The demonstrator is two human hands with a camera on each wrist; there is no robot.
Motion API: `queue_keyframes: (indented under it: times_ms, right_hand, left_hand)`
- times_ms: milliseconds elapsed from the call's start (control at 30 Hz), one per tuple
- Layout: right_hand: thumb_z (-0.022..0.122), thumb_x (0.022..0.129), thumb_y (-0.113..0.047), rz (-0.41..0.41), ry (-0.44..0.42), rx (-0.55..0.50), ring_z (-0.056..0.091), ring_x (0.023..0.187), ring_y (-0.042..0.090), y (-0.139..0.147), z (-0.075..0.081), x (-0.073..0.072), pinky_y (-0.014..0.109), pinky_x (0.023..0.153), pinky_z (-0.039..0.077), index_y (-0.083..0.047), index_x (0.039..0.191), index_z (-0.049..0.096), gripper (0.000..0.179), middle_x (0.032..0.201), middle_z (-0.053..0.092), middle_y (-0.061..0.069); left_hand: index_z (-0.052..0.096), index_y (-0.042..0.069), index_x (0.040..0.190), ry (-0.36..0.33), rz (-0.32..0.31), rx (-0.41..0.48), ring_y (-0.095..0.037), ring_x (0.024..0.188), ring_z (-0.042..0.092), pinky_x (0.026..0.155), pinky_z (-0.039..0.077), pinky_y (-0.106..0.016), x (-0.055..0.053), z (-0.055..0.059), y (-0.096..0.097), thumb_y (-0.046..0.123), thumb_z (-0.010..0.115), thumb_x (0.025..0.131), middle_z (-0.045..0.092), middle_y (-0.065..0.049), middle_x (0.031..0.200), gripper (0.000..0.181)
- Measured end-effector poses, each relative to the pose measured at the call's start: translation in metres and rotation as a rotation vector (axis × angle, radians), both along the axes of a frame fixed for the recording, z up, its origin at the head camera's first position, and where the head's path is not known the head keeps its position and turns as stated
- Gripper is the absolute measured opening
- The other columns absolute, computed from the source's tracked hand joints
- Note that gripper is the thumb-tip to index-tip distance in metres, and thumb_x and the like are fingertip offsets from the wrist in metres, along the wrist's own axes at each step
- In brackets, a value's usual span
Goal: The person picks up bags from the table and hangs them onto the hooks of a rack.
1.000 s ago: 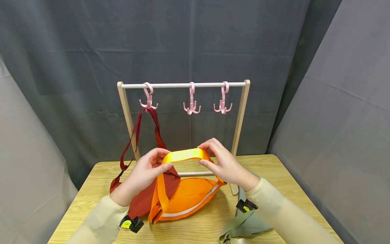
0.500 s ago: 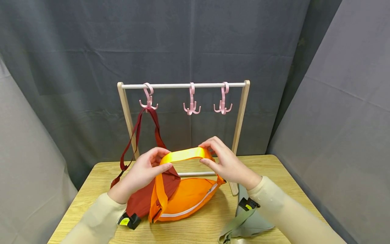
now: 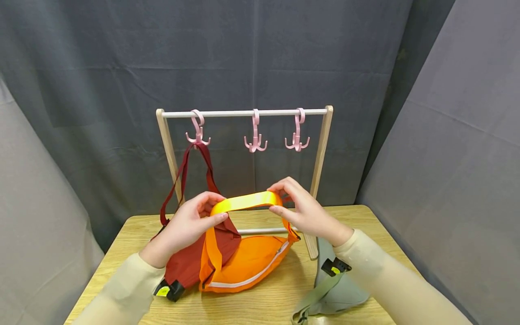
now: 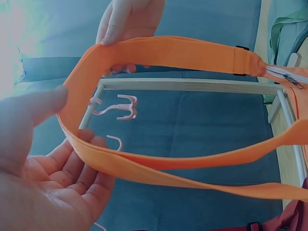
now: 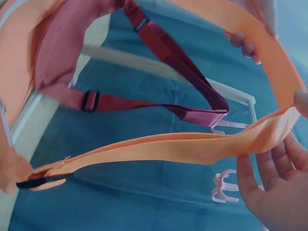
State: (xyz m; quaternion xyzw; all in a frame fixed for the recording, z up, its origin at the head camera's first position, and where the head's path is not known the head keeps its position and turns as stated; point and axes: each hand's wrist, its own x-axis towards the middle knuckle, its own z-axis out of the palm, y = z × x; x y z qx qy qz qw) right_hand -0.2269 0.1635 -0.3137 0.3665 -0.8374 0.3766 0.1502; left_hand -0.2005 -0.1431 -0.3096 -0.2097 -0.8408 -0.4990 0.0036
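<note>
In the lower centre of the frame, a person's left hand [image 3: 188, 228] is pinching a wide, bright orange webbing strap [image 3: 247, 201] between thumb and fingers, and the right hand [image 3: 304, 210] is pinching the same strap farther right. Between the hands the strap is forming a raised band, and its two ends are running down to a plump orange fabric bag [image 3: 248, 262] with a white zip. This bag is sitting low in the centre of the frame, below the hands; whether it is bearing on the table cannot be told. In the left wrist view, the left thumb is pressing one face of the strap while the fingers are lying against the other.

A dark red fabric bag [image 3: 184, 264] is showing at lower left, partly behind the orange bag and the left hand; its looped red strap [image 3: 209, 174] is hanging from the left pink plastic multi-prong hook [image 3: 198, 131]. Two more pink hooks [image 3: 255, 135], at centre and right, are hanging from the white rod [image 3: 227, 114] of a rack with pale wooden posts [image 3: 321, 153]. At lower right, a grey-green fabric bag [image 3: 337, 295] is lying on the light wood-grain table [image 3: 248, 311], partly under the right cream sleeve [image 3: 390, 275]. Dark grey cloth [image 3: 122, 90] is filling the upper frame.
</note>
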Motion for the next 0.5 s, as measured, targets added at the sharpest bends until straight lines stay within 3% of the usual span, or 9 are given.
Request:
queue_keyframes:
  times_ms: [233,500]
  right_hand:
    - [0.075,0.094,-0.012,0.029,-0.162,-0.076,0.061,0.104,0.019,0.002,0.009,-0.002,0.030,0.092,0.056,-0.008,0.126,0.061,0.035,0.121,0.059,0.006]
    - [0.073,0.095,-0.010,0.033,-0.234,-0.138,0.062,0.106,0.023,0.003,0.016,-0.003,0.026,0.089,0.056,-0.006,0.127,0.060,0.035,0.121,0.060,0.009]
  left_hand:
    - [0.062,0.007,0.127,0.033,0.011,0.020,-0.023,0.088,0.063,0.079,0.054,-0.025,0.000,0.010,0.003,0.021,0.076,0.095,0.067,-0.011,0.111,0.038]
    - [0.061,0.007,0.128,0.048,0.027,0.043,-0.025,0.089,0.062,0.077,0.054,-0.023,-0.001,0.023,0.007,0.019,0.075,0.095,0.067,-0.013,0.113,0.038]
